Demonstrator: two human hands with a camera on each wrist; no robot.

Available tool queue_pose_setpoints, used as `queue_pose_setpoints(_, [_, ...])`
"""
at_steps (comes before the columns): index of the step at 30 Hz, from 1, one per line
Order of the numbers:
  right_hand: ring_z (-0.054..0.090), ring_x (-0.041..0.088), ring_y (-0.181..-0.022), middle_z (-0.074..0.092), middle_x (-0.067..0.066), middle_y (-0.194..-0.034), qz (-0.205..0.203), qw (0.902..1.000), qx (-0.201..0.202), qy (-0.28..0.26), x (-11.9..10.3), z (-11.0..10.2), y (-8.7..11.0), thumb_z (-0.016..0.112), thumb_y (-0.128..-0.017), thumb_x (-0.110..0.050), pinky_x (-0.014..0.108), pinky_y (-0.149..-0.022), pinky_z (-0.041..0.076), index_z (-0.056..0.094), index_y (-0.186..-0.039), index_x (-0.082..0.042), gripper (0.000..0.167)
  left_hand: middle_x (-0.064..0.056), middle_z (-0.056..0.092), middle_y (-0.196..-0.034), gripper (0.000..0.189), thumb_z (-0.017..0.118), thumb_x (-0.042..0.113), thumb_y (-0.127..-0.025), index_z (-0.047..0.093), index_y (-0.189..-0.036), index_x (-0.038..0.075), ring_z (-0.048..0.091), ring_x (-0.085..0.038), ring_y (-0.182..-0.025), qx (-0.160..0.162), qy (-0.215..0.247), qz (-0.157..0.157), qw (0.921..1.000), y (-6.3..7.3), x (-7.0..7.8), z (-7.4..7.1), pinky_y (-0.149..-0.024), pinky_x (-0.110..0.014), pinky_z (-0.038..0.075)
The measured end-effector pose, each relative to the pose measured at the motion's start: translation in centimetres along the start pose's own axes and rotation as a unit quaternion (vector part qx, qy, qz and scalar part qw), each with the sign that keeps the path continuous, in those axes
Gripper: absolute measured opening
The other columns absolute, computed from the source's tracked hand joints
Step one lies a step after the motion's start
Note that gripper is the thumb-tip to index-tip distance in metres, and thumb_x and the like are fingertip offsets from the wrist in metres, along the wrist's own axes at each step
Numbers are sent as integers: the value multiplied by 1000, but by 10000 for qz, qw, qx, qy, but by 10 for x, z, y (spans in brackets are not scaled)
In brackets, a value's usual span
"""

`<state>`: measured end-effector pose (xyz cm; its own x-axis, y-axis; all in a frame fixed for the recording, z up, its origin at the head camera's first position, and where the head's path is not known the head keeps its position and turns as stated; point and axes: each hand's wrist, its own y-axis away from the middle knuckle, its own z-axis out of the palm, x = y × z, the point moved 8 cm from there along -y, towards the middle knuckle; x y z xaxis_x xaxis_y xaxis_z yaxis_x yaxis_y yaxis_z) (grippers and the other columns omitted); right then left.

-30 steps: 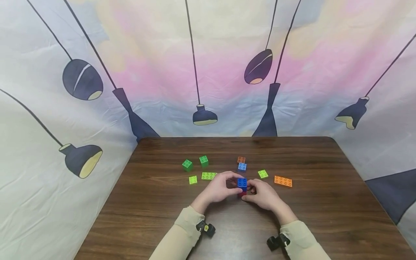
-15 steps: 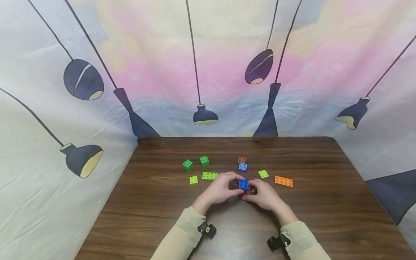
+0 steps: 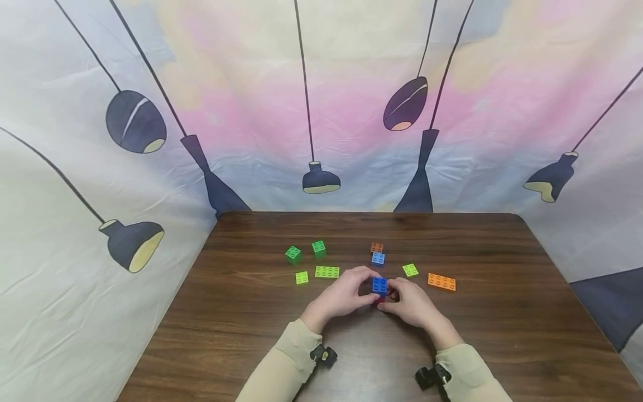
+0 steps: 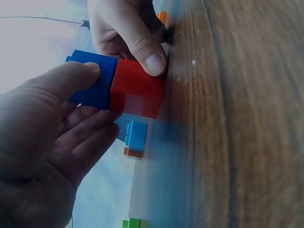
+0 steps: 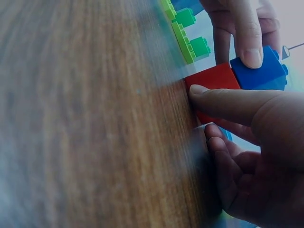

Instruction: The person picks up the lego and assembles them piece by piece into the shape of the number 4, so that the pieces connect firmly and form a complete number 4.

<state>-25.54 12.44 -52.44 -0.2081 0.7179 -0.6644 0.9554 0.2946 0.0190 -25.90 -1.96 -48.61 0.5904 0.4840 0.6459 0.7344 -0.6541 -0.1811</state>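
Note:
A dark blue toy brick is stacked on a red toy brick, and the red one stands on the table. My left hand pinches the blue brick, its thumb on the near side and its fingers behind. From the other side, my right hand grips the red brick low down, with the thumb pressed along its near face. In the head view most of the red brick is hidden by the blue one and my fingers. The wrist views show the two bricks flush, without a visible gap.
Beyond my hands lie a light blue brick and a brown-orange brick. To the left are two green bricks, a long lime brick and a small lime one. Another lime brick and a long orange brick lie right.
The head view has shifted slightly, so everything appears a little further right. Both hands keep the same hold on the stacked bricks.

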Motion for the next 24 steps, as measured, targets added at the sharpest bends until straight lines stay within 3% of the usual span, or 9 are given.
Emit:
queue_pose_setpoints(8, [58, 15, -84, 63, -3, -92, -60, 10000, 7, 65, -3, -1, 2, 93, -85, -29, 40, -79, 52, 73, -100, -15, 28, -2, 71, -121, 34, 80, 18, -99, 70, -130, 7, 67, -10, -114, -3, -161, 97, 9998, -1, -1, 0, -101, -24, 52])
queue_pose_setpoints(20, [58, 15, -85, 63, -4, -92, 178, 9998, -30, 108, 3, 2, 0, 93, -86, -27, 41, -83, 53, 74, -101, -16, 27, -1, 73, -118, 34, 84, 18, -96, 73, -127, 7, 67, -8, -110, 94, 201, -151, 9996, 0, -8, 1, -99, -24, 52])
queue_pose_setpoints(24, [59, 15, -87, 65, -4, -94, 49, 9999, -85, 35, 2, 1, 0, 93, -86, -29, 42, -83, 53, 75, -106, -15, 31, 0, 73, -118, 33, 83, 19, -97, 73, -127, 7, 67, -9, -110, 92, 174, -120, 9997, -1, -8, 1, -99, -25, 52])
